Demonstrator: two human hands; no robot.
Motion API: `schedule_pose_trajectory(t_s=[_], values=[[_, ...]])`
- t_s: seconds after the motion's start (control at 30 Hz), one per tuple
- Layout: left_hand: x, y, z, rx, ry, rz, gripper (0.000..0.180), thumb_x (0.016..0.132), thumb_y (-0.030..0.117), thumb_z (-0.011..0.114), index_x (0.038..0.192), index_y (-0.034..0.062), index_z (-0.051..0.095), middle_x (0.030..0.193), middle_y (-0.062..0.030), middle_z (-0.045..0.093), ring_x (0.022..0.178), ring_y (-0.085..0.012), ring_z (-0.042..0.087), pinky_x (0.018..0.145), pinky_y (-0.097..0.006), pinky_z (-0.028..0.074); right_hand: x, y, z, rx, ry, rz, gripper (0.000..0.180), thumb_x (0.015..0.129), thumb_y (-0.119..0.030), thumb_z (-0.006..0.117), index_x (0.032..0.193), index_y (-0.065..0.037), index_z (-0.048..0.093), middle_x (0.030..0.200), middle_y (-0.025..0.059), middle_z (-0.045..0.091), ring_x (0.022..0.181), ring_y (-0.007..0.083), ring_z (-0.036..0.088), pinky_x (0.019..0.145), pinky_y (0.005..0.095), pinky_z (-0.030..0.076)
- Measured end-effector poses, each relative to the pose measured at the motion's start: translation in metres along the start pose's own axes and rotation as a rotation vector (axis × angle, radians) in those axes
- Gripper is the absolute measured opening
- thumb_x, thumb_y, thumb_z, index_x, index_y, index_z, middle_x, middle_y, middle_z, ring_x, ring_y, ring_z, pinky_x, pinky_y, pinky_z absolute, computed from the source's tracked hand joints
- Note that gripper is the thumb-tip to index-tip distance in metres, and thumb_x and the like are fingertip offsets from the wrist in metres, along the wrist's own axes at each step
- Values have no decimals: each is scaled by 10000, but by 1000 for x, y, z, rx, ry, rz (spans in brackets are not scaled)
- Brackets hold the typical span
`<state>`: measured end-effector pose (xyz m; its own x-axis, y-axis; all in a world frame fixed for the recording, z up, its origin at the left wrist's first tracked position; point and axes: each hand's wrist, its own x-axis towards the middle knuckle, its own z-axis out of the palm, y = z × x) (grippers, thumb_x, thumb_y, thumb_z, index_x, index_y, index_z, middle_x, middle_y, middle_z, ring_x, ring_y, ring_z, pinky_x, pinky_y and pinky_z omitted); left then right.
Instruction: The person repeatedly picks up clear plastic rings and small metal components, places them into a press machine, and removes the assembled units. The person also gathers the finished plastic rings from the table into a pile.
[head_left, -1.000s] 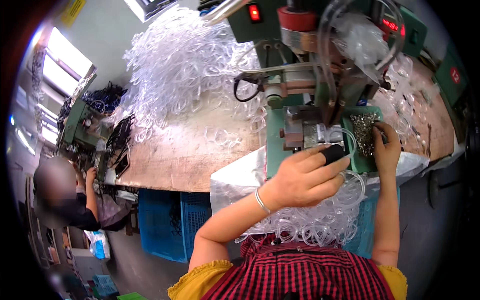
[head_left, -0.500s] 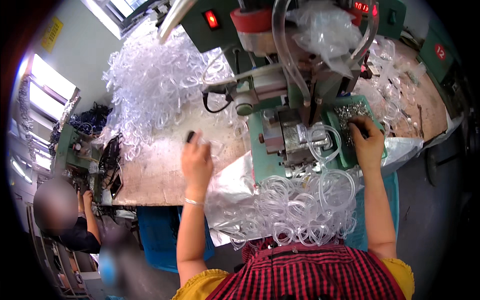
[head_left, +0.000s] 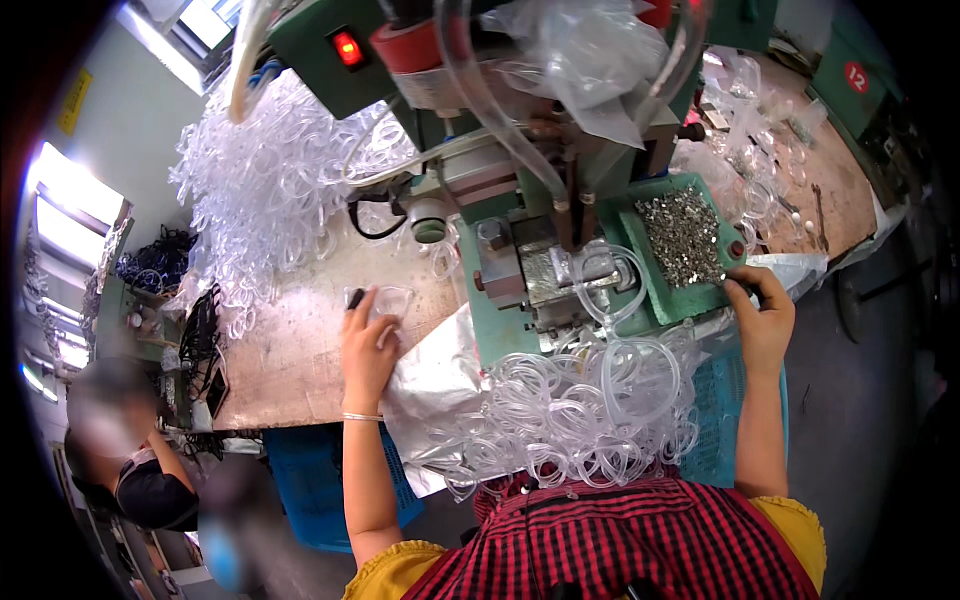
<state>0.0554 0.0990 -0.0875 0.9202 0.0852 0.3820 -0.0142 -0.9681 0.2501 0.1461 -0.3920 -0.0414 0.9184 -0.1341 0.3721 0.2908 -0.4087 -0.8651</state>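
My left hand (head_left: 368,352) is over the table left of the press, with a black cover on one fingertip. A small clear plastic tube loop (head_left: 408,296) curves between its forefinger and thumb and appears to be in their grip. My right hand (head_left: 765,318) is at the near right corner of a green tray (head_left: 655,290), thumb and forefinger pinched together. Whatever they pinch is too small to see. Tiny silvery metal pieces (head_left: 682,238) fill that tray. Beside it, a clear tube ring (head_left: 640,290) hangs at the press's metal fixture (head_left: 550,265).
A heap of clear tube rings (head_left: 570,410) lies before my apron on silver sheeting (head_left: 435,375). A big clear tube pile (head_left: 265,190) stands at the back left. Blue baskets (head_left: 310,490) sit below the table. Another person (head_left: 150,480) works at far left.
My right hand has come out of the metal pieces to the tray's near right corner. My left hand has shifted slightly left and nearer. The whole view has shifted a little.
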Motion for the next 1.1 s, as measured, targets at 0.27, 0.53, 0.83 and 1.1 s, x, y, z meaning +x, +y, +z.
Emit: schedule_pose_trajectory(t_s=[0.27,0.53,0.83,1.1], values=[[43,49,-13,-470,576,-274,105,925,74,629,879,-11,670,839,-74,690,750,-140,611,706,-280,480,46,-104,76,351,-338,-116,345,742,-36,714,1077,0,640,940,95,698,888,170,655,824,306,498],[13,78,6,-1289,604,-554,163,995,228,591,929,81,561,732,-12,552,599,-104,503,543,-223,422,46,-95,100,603,-425,43,563,736,-6,713,1257,32,504,926,76,677,882,146,650,812,273,499],[105,186,-93,-927,730,346,109,947,33,595,1046,12,555,948,-151,662,832,-195,656,680,-349,602,30,-123,103,817,-450,171,570,765,13,702,1290,18,480,920,65,644,843,110,605,774,246,477],[85,206,-84,-1044,663,361,128,913,52,647,998,44,552,879,-136,660,783,-182,628,777,-321,512,22,-123,107,715,-346,75,474,803,-28,696,1240,13,518,879,52,648,819,100,595,730,253,472]])
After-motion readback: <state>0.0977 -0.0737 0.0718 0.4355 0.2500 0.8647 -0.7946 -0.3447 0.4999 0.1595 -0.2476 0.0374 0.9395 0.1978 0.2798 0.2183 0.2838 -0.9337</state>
